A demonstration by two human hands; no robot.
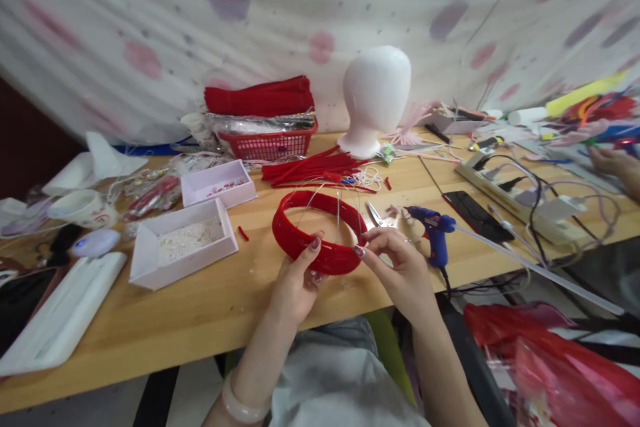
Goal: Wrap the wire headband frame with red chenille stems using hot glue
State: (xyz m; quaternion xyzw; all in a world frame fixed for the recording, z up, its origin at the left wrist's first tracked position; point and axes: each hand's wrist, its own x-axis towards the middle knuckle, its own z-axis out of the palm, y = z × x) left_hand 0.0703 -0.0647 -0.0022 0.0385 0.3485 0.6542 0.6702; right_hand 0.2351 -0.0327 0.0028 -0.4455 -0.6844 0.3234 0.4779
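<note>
A red band [343, 260], bent into a ring, is held just above the near part of the wooden table [200, 323]. Its near left side is gripped by the left hand [294, 290], with the thumb laid over the outer face. The near right edge of the band is touched by the thumb and fingertips of the right hand [400, 267]; whether the band itself or one of the thin wires [339, 208] rising from it is pinched cannot be told. A pale bracelet [245, 404] is worn on the left wrist.

Beyond the right hand, scissors [376, 215] are partly hidden, and a blue glue gun [437, 230] is seen just beside that hand, with a long glue stick [540, 270] projecting from it. Farther right, a black phone [477, 215] is placed near a power strip [530, 210].

To the left of the band, beads are held in a white box [195, 262]. Behind the band, red strips [320, 169] are piled before a red basket [273, 145], and a white foam head [377, 93] is stood upright. At the far right, another person's hand [617, 167] is seen.
</note>
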